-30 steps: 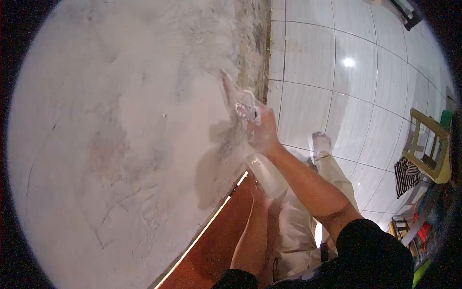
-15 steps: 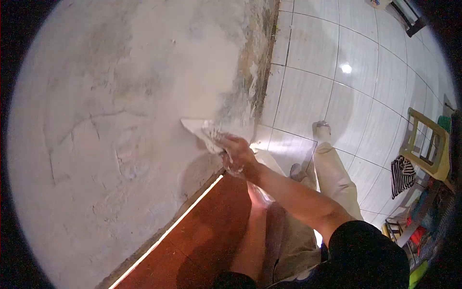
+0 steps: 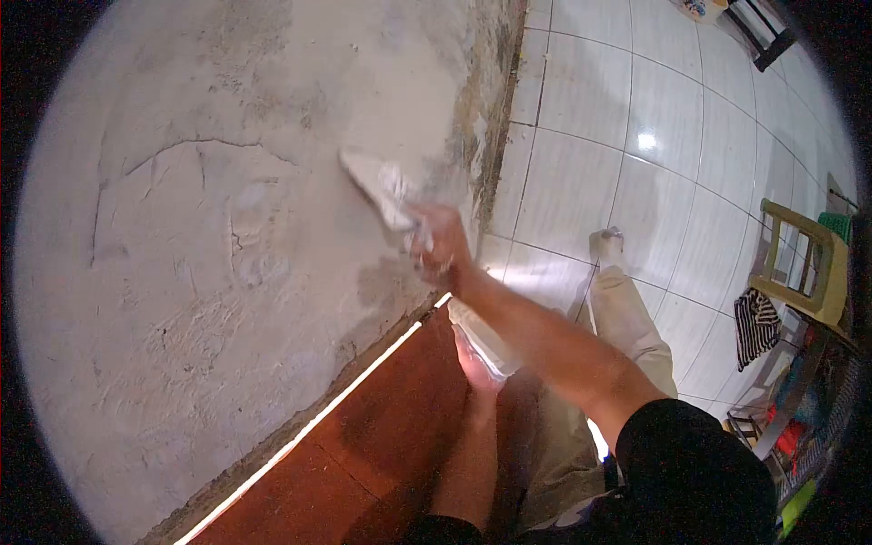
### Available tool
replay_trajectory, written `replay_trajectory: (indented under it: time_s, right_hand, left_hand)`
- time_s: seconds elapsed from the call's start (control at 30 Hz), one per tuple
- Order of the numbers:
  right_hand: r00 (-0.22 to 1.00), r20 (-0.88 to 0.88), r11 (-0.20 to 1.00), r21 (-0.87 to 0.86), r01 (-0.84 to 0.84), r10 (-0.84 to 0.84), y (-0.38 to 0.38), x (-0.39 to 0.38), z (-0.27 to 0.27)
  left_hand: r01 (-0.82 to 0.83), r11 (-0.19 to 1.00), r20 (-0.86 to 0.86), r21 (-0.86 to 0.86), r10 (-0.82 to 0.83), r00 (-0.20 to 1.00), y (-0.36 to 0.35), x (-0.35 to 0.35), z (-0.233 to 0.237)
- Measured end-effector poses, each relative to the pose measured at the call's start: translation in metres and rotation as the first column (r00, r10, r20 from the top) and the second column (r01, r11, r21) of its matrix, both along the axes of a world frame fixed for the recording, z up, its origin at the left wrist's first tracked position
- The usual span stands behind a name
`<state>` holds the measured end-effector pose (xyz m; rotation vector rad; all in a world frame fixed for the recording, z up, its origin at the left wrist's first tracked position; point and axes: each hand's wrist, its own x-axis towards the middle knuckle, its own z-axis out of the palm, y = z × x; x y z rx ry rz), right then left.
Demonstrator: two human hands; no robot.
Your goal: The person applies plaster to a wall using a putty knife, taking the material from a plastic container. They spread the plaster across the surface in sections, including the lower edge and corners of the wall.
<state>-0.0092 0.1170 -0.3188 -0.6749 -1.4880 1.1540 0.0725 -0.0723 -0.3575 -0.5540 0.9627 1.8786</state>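
Note:
My right hand (image 3: 438, 243) is shut on the handle of a putty knife (image 3: 377, 186). Its white, plaster-smeared blade lies flat against the grey plastered wall (image 3: 227, 236), pointing up and left. Below it, partly behind my right forearm, my left hand (image 3: 476, 366) grips a white, plaster-coated flat tool (image 3: 482, 334) close to the wall's lower edge. The wall surface around the blade is rough, with cracks and trowel ridges.
A red-brown panel (image 3: 381, 436) with a bright strip along its edge meets the wall below. A white tiled floor (image 3: 672, 118) spreads to the right, with my trouser leg and foot (image 3: 607, 243) on it. A yellow stool (image 3: 807, 268) and a striped cloth (image 3: 754, 325) stand far right.
My right hand swept the putty knife down from near the wall's stained edge and over to the left, then slightly up. The blade now points up-left. My left hand stayed low.

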Motion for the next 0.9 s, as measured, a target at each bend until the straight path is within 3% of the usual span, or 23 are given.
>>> replay_trajectory:
  time_s: [0.03, 0.1, 0.23, 0.27, 0.3, 0.33, 0.37, 0.43, 0.47, 0.5, 0.53, 0.57, 0.63, 0.7, 0.8, 0.83, 0.87, 0.9]
  right_hand:
    - [0.990, 0.032, 0.989, 0.058, -0.139, 0.138, -0.012, 0.005, 0.003]
    - [0.915, -0.065, 0.897, -0.181, -0.403, 0.398, -0.043, 0.026, 0.010]
    - [0.932, 0.039, 0.933, 0.010, -0.360, 0.359, -0.047, 0.054, 0.011]
    - [0.887, -0.009, 0.764, -0.503, -0.404, 0.462, -0.042, 0.057, 0.009]
    - [0.847, -0.107, 0.367, -0.868, -0.336, 0.521, -0.034, 0.058, 0.009]
    - [0.979, 0.094, 0.901, -0.416, -0.125, 0.179, -0.022, 0.047, -0.001]
    - [0.973, 0.030, 0.950, 0.226, 0.217, -0.229, -0.008, 0.034, -0.017]
    - [0.987, 0.011, 0.985, 0.064, 0.158, -0.159, 0.020, 0.014, -0.053]
    - [0.987, 0.015, 0.986, 0.061, 0.158, -0.159, 0.028, 0.013, -0.047]
    - [0.998, 0.060, 0.973, -0.229, 0.023, -0.009, 0.039, 0.016, -0.030]
    - [0.987, 0.058, 0.859, -0.503, -0.098, 0.147, 0.042, 0.016, -0.022]
    - [0.987, 0.062, 0.856, -0.509, -0.096, 0.147, 0.033, 0.011, -0.028]
    - [0.979, 0.039, 0.975, -0.090, 0.205, -0.202, 0.002, -0.003, -0.051]
    - [0.987, -0.163, 0.999, -0.054, 0.004, -0.013, -0.030, -0.007, -0.067]
    - [0.957, 0.104, 0.962, -0.055, -0.267, 0.271, -0.078, 0.030, -0.030]
    - [0.907, 0.175, 0.924, -0.095, -0.370, 0.382, -0.088, 0.033, -0.034]
    - [0.908, 0.172, 0.924, -0.097, -0.369, 0.381, -0.100, 0.036, -0.046]
    - [0.896, 0.069, 0.846, -0.367, -0.386, 0.439, -0.111, 0.039, -0.062]
  left_hand:
    - [-0.002, 1.000, 0.020, -0.013, 0.003, 1.000, -0.002, 0.000, 0.000]
    - [-0.003, 0.999, 0.033, 0.038, 0.002, 0.999, -0.017, -0.001, -0.016]
    - [-0.072, 0.990, 0.079, 0.124, 0.062, 0.995, -0.028, -0.002, -0.024]
    - [-0.071, 0.989, 0.083, 0.128, 0.061, 0.995, -0.033, -0.003, -0.025]
    - [-0.002, 0.992, 0.010, 0.129, 0.001, 1.000, -0.039, -0.005, -0.027]
    - [0.066, 0.990, -0.062, 0.123, -0.058, 0.996, -0.044, -0.007, -0.027]
    - [0.064, 0.990, -0.057, 0.123, -0.057, 0.997, -0.044, -0.008, -0.024]
    - [0.053, 0.997, -0.004, 0.056, -0.053, 0.999, -0.039, -0.011, -0.011]
    - [0.081, 0.995, 0.029, -0.063, -0.079, 0.996, -0.041, -0.013, -0.006]
    - [0.082, 0.994, 0.033, -0.069, -0.080, 0.996, -0.045, -0.015, -0.009]
    - [0.121, 0.991, -0.002, -0.051, -0.121, 0.993, -0.048, -0.016, -0.013]
    - [0.159, 0.987, -0.036, -0.035, -0.161, 0.986, -0.052, -0.017, -0.018]
    - [0.143, 0.986, -0.032, -0.081, -0.146, 0.989, -0.051, -0.017, -0.016]
    - [0.130, 0.984, -0.032, -0.123, -0.134, 0.990, -0.056, -0.015, -0.018]
    - [0.136, 0.988, -0.010, -0.068, -0.138, 0.990, -0.057, -0.014, -0.024]
    - [0.121, 0.979, -0.052, -0.162, -0.131, 0.990, -0.042, -0.011, -0.012]
    - [0.099, 0.961, -0.093, -0.258, -0.127, 0.988, -0.037, -0.010, -0.006]
    - [0.099, 0.960, -0.094, -0.262, -0.127, 0.987, -0.042, -0.012, -0.010]
